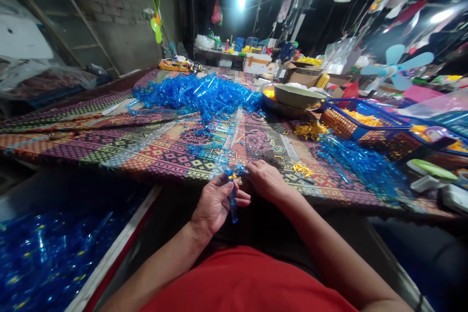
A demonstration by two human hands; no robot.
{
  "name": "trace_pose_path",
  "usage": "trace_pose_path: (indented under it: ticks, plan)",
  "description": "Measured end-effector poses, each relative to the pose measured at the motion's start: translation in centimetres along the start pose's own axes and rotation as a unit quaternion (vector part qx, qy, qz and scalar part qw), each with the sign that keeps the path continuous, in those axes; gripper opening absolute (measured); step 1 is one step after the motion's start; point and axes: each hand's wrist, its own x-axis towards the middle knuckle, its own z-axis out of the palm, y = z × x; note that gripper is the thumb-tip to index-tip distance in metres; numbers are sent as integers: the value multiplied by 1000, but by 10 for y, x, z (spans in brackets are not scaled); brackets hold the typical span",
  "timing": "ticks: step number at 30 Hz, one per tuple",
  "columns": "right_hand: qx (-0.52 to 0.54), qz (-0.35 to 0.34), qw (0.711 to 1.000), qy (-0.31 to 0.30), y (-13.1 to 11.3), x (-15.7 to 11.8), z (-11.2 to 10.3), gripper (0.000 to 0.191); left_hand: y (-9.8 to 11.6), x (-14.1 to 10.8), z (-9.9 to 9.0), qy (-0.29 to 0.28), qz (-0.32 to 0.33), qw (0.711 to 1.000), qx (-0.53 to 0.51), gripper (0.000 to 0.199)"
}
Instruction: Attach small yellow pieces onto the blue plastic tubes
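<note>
Between the thumb and fingers of my left hand [215, 202] is a clear blue plastic piece [233, 204] with a tube-like lower end pointing down. A small yellow part shows near its top. My right hand [265, 178] is closed at the upper right side of that piece, its fingertips pinched by a blue end; what exactly they grip is too small to make out. Both hands are at the table's front edge. Just beyond them lie loose blue pieces [206, 151], and a small pile of yellow parts [302, 170] is right of my right hand.
A big heap of blue plastic pieces [197, 92] lies on the patterned tablecloth [157, 141]. Bowls [296, 95], blue baskets [361, 124] of yellow parts and another blue pile [361, 165] stand to the right. Below left, a bin holds blue pieces [40, 258]. A fan [397, 68] is at right.
</note>
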Motion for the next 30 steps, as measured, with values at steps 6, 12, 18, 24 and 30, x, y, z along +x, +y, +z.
trace_pose_path:
  ticks: [6, 12, 18, 24, 30]
  plan:
    - [514, 77, 849, 91, -12, -15, -4, 28, 2, 0, 4, 37, 34, 997, 57, 20]
    - [772, 121, 623, 20, -33, -24, -2, 25, 4, -2, 13, 43, 74, 989, 120, 24]
    - [794, 141, 591, 22, -37, -25, -2, 24, 5, -6, 17, 48, 68, 987, 136, 24]
    - [775, 153, 611, 52, -39, -26, 0, 26, 4, -5, 19, 42, 75, 986, 146, 27]
    - [747, 132, 648, 67, -38, -26, 0, 23, 3, -5, 20, 26, 93, 981, 166, 28]
